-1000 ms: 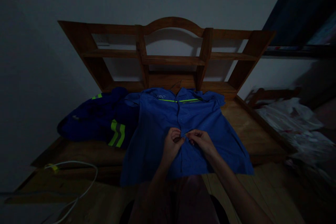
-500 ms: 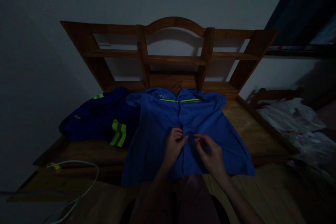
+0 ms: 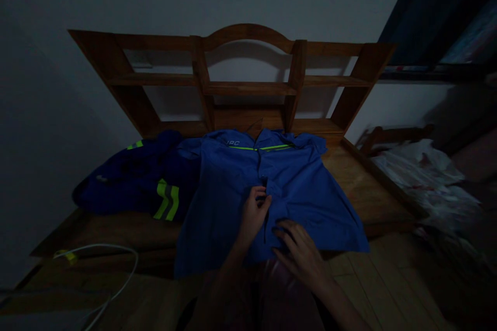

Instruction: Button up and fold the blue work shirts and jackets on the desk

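Observation:
A blue short-sleeved shirt lies front up, its collar toward the shelf and its hem toward me. Yellow-green piping and pale letters cross its chest. My left hand is closed at the middle of the front opening, thumb and curled fingers pinching the shirt's edge. Lower on the right front panel, my right hand rests with fingers apart and slightly bent, touching the cloth near the opening. Part of the front opening gapes below my left hand. Buttons are too dark to make out clearly.
A darker blue garment with reflective bands lies bunched at the left. Behind the shirt, a wooden shelf rises from the wooden desk. White plastic bags sit at the right. A white cable loops at the lower left.
My right hand has moved down toward the hem and its fingers have spread from a pinch. My left hand stays near the front opening. The view has shifted slightly right.

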Action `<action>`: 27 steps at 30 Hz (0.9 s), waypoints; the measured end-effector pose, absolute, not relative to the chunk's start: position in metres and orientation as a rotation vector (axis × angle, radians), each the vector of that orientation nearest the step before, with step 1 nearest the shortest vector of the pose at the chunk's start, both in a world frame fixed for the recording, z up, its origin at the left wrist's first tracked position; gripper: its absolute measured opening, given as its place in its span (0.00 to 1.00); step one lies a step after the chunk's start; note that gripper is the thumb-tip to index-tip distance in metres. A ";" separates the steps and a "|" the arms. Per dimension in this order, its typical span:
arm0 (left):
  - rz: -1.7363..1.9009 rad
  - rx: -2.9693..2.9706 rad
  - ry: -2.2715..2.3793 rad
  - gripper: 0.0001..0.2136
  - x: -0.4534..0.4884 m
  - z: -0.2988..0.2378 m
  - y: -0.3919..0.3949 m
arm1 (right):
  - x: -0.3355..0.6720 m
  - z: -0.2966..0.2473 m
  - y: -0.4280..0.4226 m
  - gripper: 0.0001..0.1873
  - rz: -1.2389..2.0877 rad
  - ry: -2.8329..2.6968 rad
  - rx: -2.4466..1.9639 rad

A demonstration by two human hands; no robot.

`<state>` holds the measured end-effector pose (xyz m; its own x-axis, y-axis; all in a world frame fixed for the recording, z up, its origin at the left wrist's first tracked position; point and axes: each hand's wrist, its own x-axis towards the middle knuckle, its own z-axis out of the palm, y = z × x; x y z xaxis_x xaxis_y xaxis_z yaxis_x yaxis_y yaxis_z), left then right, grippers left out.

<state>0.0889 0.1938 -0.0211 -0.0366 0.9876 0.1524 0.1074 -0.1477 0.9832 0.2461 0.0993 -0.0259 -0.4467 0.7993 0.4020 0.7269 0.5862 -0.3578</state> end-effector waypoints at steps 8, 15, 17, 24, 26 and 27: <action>1.244 1.695 1.406 0.11 0.059 -0.015 0.132 | 0.246 -0.018 0.104 0.11 0.523 -2.073 -1.126; 0.992 2.127 1.258 0.15 0.052 -0.020 0.108 | 0.261 -0.009 0.116 0.06 0.911 -1.548 -1.200; 0.955 2.207 1.228 0.17 0.056 -0.023 0.109 | 0.271 -0.008 0.120 0.10 1.048 -1.409 -1.217; 0.907 2.291 1.246 0.12 0.082 -0.022 0.117 | 0.283 -0.008 0.122 0.12 1.303 -1.187 -1.124; 0.891 2.286 1.246 0.10 0.088 -0.019 0.117 | 0.283 -0.007 0.121 0.11 1.319 -1.214 -1.101; 0.884 2.280 1.250 0.09 0.091 -0.017 0.117 | 0.283 -0.006 0.120 0.11 1.321 -1.228 -1.093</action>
